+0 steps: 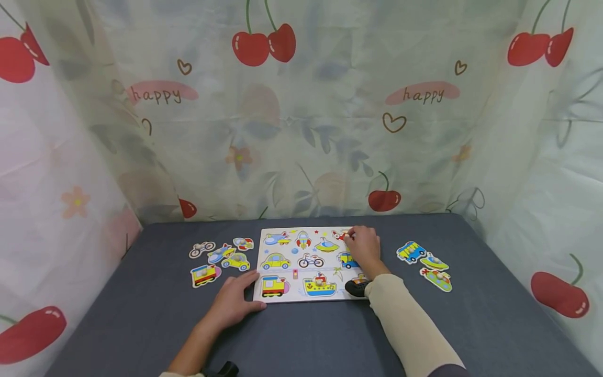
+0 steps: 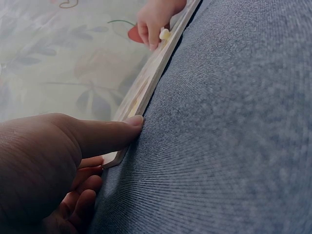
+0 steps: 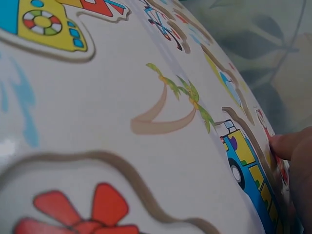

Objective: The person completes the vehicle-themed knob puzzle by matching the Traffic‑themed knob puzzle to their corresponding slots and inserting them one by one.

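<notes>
A white wooden puzzle board [image 1: 294, 272] with vehicle pictures lies on the table. My left hand [image 1: 232, 302] is at its front left corner, the straight thumb [image 2: 109, 138] along the front edge and the fingers by the left side. Up at the far right corner, my right hand [image 1: 365, 246] pinches a small red-and-white puzzle piece [image 1: 338, 235] at its place on the board. Its fingertips cover much of that piece. In the front row sits a ship piece [image 1: 320, 286] with a knob. A bus picture [image 3: 243, 163] shows near the right hand.
Left of the board lie loose pieces: a bicycle [image 1: 201, 250], a plane [image 1: 220, 253], a rocket [image 1: 243, 243], a car [image 1: 236, 261] and a train [image 1: 204, 275]. On the right are a bus piece [image 1: 411, 252], a saucer [image 1: 434, 262] and a green helicopter-like piece [image 1: 436, 279]. A printed curtain [image 1: 320, 146] hangs behind.
</notes>
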Demonstrator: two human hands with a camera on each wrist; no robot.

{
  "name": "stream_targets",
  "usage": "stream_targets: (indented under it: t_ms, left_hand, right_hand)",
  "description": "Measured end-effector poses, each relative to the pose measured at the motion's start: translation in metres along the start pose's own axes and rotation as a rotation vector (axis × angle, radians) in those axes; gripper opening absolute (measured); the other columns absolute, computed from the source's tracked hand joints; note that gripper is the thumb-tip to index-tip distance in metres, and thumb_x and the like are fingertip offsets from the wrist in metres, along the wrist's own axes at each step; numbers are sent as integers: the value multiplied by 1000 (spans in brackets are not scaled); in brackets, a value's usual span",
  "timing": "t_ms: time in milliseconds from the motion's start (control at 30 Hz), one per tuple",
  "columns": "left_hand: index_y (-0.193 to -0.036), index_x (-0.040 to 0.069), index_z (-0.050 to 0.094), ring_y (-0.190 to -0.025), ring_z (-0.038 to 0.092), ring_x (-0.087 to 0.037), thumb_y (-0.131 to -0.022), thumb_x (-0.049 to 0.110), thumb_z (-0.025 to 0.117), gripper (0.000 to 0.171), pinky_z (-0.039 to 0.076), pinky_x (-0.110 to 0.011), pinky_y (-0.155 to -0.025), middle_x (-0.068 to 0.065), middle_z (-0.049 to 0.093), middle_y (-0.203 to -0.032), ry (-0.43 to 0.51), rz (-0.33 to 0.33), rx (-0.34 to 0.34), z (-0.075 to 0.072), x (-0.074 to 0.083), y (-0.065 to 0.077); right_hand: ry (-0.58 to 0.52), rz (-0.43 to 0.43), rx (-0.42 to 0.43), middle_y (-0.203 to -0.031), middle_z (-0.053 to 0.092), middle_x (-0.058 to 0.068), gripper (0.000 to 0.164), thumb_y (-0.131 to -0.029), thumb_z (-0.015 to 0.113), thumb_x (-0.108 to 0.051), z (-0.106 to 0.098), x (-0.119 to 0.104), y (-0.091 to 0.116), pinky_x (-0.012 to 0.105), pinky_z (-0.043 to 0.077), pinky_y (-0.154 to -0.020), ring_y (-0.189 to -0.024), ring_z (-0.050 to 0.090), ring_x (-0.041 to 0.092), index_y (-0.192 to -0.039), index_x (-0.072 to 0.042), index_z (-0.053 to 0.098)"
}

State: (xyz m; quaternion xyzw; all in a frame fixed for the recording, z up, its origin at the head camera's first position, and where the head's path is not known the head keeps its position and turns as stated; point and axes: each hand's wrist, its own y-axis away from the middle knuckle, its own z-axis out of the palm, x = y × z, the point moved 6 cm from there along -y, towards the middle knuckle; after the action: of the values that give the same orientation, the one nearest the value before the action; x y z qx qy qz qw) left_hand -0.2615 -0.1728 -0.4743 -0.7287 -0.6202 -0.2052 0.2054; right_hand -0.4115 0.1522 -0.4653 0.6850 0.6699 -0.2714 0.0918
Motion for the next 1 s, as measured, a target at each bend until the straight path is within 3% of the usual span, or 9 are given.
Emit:
stream_targets:
  t_ms: [633,1000]
  left_hand:
    - [-138,11,56,-115,48,-24,-74,32,85,73,41,-44,-94,-4,52,-142,7,2,4,-1,1,0]
    - [-138,12,56,-114,47,-24,-74,33,85,74,41,-44,-93,-3,51,-143,6,-11,-6,0,0,0]
  right_hand:
    - [-16,-74,-94,-122,61,14,40,-91,68,-26,-5,0,6,53,34,-98,-115,49,34,-126,-7,63]
    - [-10,-120,-154,-125,60,16,44,-91,70,-27,-24,0,13,55,38,-94,-116,49,36,-130,-9,61]
